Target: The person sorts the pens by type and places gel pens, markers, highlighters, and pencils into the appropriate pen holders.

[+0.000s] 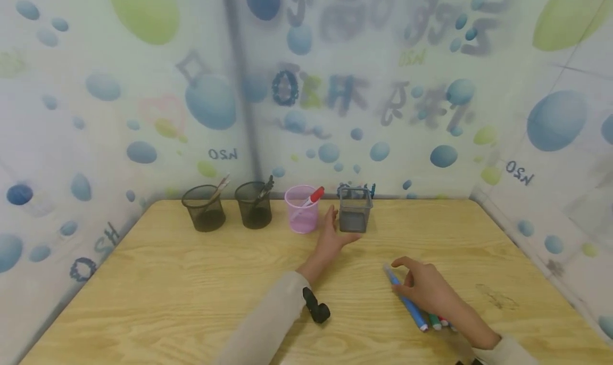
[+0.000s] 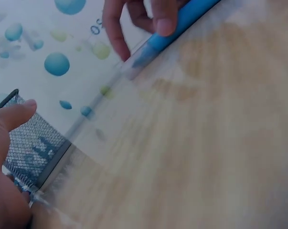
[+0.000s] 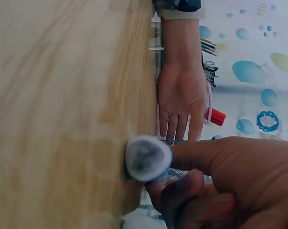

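My left hand (image 1: pixel 330 241) is spread beside a grey square mesh pen holder (image 1: pixel 353 218), thumb apart from the fingers. Nothing is in its grasp; whether it touches the holder cannot be told. To the right, my right hand (image 1: pixel 427 290) pinches a blue marker (image 1: pixel 413 310) low at the tabletop. In the left wrist view, its thumb lies over the blue marker (image 2: pixel 189 16) near the clear cap, other fingers on the far side. The marker's round end (image 3: pixel 147 159) faces the right wrist camera. Beneath that hand lie a green marker (image 1: pixel 435 322) and a red-ended one (image 1: pixel 444 322), partly hidden.
A pink mesh cup (image 1: pixel 303 224) with a red-capped marker (image 1: pixel 316 195) stands left of the grey holder. Two black mesh cups, one (image 1: pixel 256 216) with dark pens and another (image 1: pixel 208 218) with pencil-like sticks, stand farther left. A patterned wall borders the wooden table (image 1: pixel 167 290).
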`<state>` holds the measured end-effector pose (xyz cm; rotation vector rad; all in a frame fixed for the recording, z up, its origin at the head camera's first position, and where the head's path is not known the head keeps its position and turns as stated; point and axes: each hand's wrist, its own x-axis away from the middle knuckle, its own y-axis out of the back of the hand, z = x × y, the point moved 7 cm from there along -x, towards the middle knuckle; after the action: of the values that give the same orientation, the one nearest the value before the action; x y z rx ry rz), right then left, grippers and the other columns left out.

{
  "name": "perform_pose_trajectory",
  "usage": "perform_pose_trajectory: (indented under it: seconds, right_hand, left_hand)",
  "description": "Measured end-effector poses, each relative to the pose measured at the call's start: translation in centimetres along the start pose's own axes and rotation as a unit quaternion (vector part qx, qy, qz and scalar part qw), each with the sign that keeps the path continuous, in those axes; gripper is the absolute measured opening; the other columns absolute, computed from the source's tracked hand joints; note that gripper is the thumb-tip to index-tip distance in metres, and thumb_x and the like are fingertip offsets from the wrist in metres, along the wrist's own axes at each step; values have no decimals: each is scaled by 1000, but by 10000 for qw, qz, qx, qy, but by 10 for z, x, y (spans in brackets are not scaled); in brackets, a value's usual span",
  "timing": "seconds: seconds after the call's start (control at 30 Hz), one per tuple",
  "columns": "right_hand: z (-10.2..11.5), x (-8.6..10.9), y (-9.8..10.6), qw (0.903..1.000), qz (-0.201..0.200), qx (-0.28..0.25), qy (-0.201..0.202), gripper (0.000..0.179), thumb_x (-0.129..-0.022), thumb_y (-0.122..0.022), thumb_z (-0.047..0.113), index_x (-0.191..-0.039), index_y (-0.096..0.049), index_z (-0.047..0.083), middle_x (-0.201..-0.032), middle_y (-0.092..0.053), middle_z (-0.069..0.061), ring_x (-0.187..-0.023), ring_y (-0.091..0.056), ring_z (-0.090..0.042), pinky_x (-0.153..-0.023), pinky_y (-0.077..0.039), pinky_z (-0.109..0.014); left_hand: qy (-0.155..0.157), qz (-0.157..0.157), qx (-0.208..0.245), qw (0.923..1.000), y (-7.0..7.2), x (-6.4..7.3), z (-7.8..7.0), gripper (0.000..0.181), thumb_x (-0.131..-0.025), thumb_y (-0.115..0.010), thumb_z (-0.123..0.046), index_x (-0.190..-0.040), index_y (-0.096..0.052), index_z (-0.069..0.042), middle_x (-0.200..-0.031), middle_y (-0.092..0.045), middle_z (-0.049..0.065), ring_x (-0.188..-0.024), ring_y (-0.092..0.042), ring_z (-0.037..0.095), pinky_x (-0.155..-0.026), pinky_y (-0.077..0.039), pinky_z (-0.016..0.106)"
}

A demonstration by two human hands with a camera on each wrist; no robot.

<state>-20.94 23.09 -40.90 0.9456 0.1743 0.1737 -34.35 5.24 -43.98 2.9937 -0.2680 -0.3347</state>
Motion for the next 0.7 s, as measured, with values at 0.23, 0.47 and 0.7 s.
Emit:
perform_pose_trajectory:
  seconds: [0.23, 0.47, 0.7]
  right_hand:
    - [4, 1, -2, 9999, 53, -84, 117, 45, -84, -73, 12, -121, -55, -4, -60, -51, 6, -47, -45, -8, -45, -40, -23]
    - [3, -1, -5, 9999, 82, -39, 129, 46, -83, -73, 11, -123, -54, -4, -60, -51, 7, -48, -46, -7, -46, -40, -22]
    - [1, 0, -7, 9999, 90, -82, 2, 48, -83, -72, 9, -123, -52, -8, -61, -52, 6, -48, -47, -8, -46, -41, -22]
  left_hand:
    - [55, 316, -186, 9993, -2, -15, 4, 109, -74, -83, -17, -154, -9, -10, -156, -19, 12, -141, -19, 29, -111, -23, 44]
    - [-50, 222, -303, 9993, 0, -26, 6, 108, -77, -82, -19, -155, -6, -15, -157, -17, 12, -142, -17, 29, -111, -23, 45]
    - [-1, 70, -382, 9992, -1, -32, 7, 104, -78, -81, -18, -154, -11, -13, -148, -35, 18, -136, -32, 32, -108, -32, 42]
